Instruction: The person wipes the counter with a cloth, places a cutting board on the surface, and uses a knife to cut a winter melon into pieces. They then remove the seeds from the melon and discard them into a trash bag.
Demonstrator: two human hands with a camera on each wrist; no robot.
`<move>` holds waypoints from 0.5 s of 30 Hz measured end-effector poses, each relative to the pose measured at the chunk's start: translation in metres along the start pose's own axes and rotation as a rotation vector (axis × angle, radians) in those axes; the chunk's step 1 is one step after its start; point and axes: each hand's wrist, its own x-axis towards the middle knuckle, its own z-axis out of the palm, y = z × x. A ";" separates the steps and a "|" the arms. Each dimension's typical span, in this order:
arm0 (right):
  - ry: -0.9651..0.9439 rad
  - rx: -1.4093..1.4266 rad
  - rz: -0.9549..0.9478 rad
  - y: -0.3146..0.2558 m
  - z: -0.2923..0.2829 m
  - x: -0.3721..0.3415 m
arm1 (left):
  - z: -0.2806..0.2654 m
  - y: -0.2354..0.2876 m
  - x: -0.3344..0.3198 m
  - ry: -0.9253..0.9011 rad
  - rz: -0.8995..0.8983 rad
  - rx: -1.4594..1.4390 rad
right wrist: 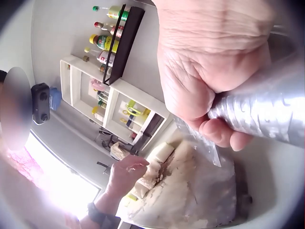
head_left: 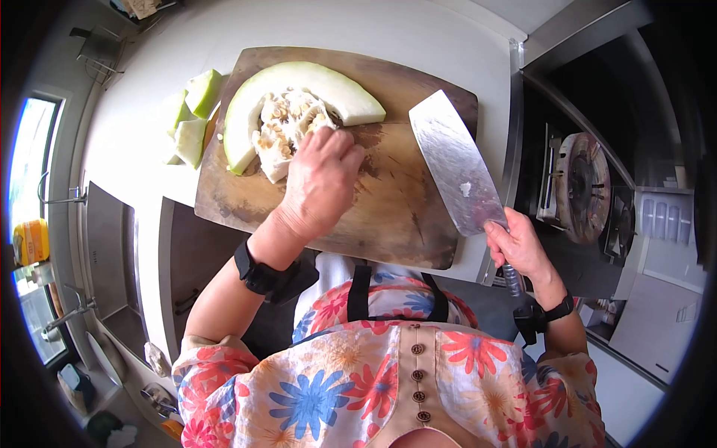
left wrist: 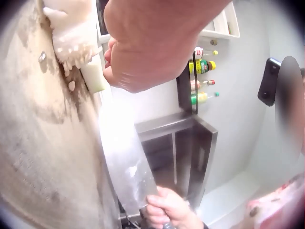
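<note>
A thick curved piece of winter melon [head_left: 295,73], pale green outside and white inside, lies on the wooden cutting board [head_left: 396,194]. Its seedy pulp [head_left: 287,123] hangs loose in the hollow. My left hand [head_left: 321,175] has its fingers curled at the near edge of this pulp and grips it, fingertips hidden from above. My right hand [head_left: 519,243] holds a cleaver [head_left: 455,160] by its ridged metal handle. The broad blade slants over the board's right side, with a small white scrap on it. In the right wrist view, the right fingers wrap the handle [right wrist: 259,112].
Several green-skinned melon chunks [head_left: 190,123] sit left of the board on the white counter [head_left: 134,119]. To the right is a stove burner [head_left: 582,187]; to the left, a sink [head_left: 108,254]. Bottles [right wrist: 107,43] stand on a wall rack.
</note>
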 end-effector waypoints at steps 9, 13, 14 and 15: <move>-0.021 -0.046 -0.037 -0.022 0.007 0.006 | -0.008 -0.045 0.020 -0.066 -0.393 0.187; -0.060 -0.142 -0.118 -0.047 0.007 0.017 | -0.010 -0.045 0.014 -0.081 -0.413 0.173; -0.063 -0.144 -0.124 -0.055 0.009 0.022 | -0.009 -0.044 0.011 -0.058 -0.403 0.159; -0.081 -0.213 -0.156 -0.063 0.010 0.028 | -0.007 -0.044 0.009 -0.036 -0.393 0.146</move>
